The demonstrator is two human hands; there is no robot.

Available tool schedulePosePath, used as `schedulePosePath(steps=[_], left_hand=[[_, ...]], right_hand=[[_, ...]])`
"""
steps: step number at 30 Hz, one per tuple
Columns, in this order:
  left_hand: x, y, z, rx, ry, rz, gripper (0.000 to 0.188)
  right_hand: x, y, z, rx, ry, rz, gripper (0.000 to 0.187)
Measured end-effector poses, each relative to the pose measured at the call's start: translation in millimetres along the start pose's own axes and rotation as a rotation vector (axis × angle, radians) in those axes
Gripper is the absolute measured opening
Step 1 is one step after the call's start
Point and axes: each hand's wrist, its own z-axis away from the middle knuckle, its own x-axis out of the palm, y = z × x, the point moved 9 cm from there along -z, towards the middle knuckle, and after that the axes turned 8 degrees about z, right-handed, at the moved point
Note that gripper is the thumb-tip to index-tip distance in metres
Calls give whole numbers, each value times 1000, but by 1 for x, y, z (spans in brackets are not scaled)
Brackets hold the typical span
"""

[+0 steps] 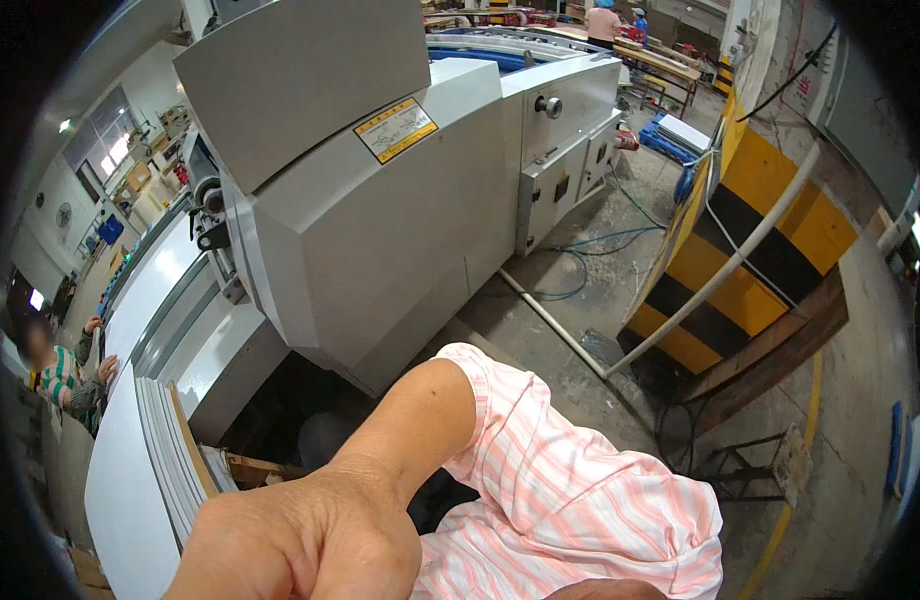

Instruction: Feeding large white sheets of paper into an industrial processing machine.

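Note:
My right hand (pixel 300 535) is large and close in the lower left middle, its back turned up and the knuckles bent. The lower edge cuts off its fingers, so I cannot see whether they hold anything. Its bare forearm (pixel 405 425) comes from a pink-and-white striped sleeve (pixel 580 470). Beyond the hand, to the left, a stack of white boards (pixel 165 450) stands on edge beside a broad white panel (pixel 130 500). The hand overlaps the stack in view; contact cannot be told. My left hand is not in view; a sliver of skin at the bottom edge is unclear.
A large grey machine (pixel 380 240) fills the middle ahead. To the right stand a yellow-and-black striped barrier (pixel 750 250) and a pale pipe (pixel 720 270). Blue hoses (pixel 580 265) lie on the floor. A co-worker's hand (pixel 107 370) rests by the panel at left.

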Motion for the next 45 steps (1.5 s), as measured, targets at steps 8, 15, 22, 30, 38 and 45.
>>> schedulePosePath(steps=[8,15,22,30,38,45], left_hand=[[13,-8,-12,5,10,48,44],[12,-7,-35,30,55,92,44],[7,14,-33,137,115,-45,44],[11,5,-15,-15,64,267,35],[2,15,-20,53,-32,289,26],[16,36,0,74,-40,262,27]], right_hand=[[-39,86,82,639,-54,535,27],[-141,130,194,959,443,547,10],[-218,174,293,1114,485,1075,12],[-231,151,391,1124,396,1691,15],[-246,168,397,1187,584,1527,15],[-250,159,405,1203,666,1530,17]])
